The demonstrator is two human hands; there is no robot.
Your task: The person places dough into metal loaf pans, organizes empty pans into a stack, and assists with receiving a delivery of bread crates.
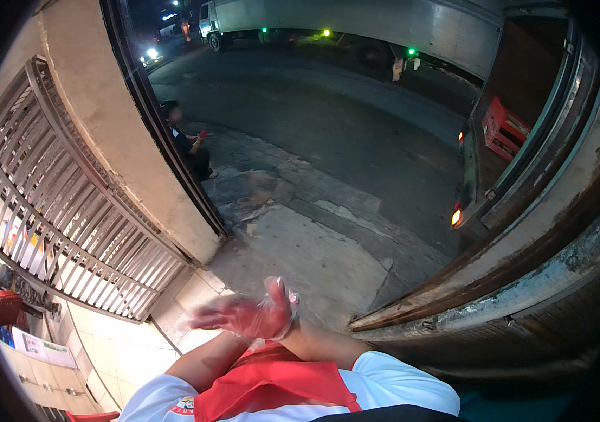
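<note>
Both hands overlap ahead of the red apron, seemingly bracing each other; clear plastic clings around them. Blur hides how far they open or grip. The gate stands beside the wall, presumably so people can pass.

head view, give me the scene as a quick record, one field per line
hands: both hands close together, blurred
on them: clear plastic, seemingly gloves
left: slatted gate
right: red crate inside an open vehicle
far side: long truck on a dark road
bystander: person low down beyond the wall
</note>
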